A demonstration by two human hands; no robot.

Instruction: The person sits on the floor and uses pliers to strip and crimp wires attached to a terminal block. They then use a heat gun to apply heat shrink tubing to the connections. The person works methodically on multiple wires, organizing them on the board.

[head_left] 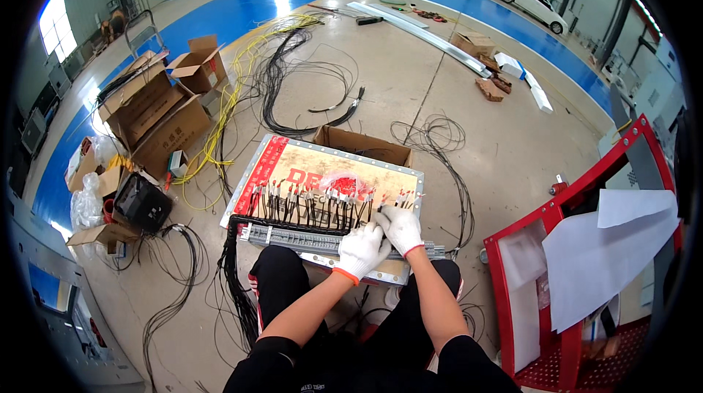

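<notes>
Here, the curled hands (pixel 401 230), whether gripping anything I cannot tell, could snag closely packed wires (pixel 310 211) at the frame's centre.

White gloves (pixel 362 249), black wires (pixel 293 226)

A metal-edged wooden case (pixel 315 159) carries a grey terminal strip (pixel 293 238), a black wire bundle (pixel 293 227) and red pieces (pixel 345 186).

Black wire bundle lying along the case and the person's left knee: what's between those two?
In the head view, a long grey ribbed strip lies between the black wire bundle and the left knee.
</notes>
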